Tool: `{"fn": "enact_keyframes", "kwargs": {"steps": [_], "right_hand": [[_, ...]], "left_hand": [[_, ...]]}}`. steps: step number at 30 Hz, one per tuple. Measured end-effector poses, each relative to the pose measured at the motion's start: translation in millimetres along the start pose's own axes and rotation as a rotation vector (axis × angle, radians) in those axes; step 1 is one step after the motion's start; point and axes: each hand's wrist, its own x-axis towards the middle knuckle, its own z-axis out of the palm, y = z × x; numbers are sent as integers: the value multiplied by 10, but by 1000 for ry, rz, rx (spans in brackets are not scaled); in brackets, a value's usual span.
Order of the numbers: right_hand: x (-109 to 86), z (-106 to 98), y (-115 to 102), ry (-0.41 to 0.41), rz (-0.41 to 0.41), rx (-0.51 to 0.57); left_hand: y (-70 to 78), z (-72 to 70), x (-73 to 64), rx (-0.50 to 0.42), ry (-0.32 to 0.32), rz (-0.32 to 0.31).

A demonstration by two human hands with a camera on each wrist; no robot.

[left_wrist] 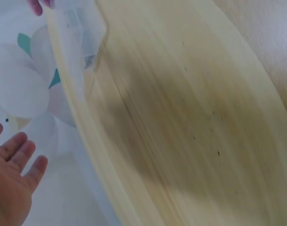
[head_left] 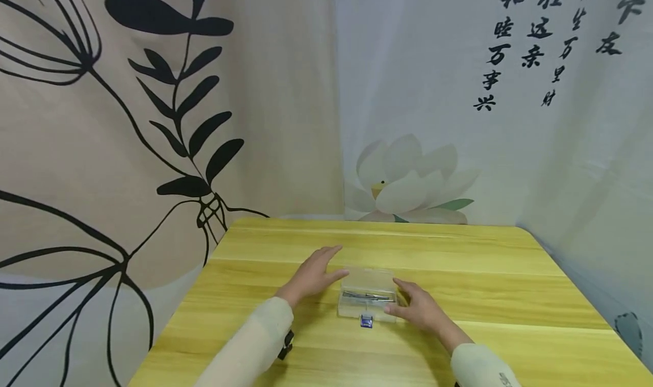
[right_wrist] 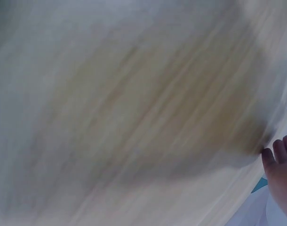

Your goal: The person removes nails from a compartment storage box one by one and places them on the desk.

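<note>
A small clear plastic box [head_left: 349,309] sits on the table with its see-through lid [head_left: 367,278] raised at the back. Thin metal pieces [head_left: 367,297] lie across the inside, too small to make out their kind. At the box's front edge is a blue clasp [head_left: 366,322]. My left hand [head_left: 312,275] hovers left of the box, fingers extended and thumb pointing toward the lid. On the other side, my right hand [head_left: 422,309] has its thumb at the front right corner and its fingers by the right rear, spread apart. The left wrist view shows the left hand's fingers [left_wrist: 25,153] holding nothing.
The wood-grain table [head_left: 510,285] has rounded far corners. Behind it hangs a pale curtain [head_left: 285,120] printed with dark leaves, a lotus and black characters. A dark band [head_left: 287,344] shows at the left wrist.
</note>
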Motion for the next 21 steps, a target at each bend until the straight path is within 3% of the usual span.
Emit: {"fn": "enact_keyframes", "kwargs": {"steps": [6, 21], "right_hand": [[-6, 11, 0, -4, 12, 44], [28, 70, 62, -8, -24, 22]], "left_hand": [[52, 35, 27, -89, 1, -7], [63, 179, 75, -234, -26, -5]]}}
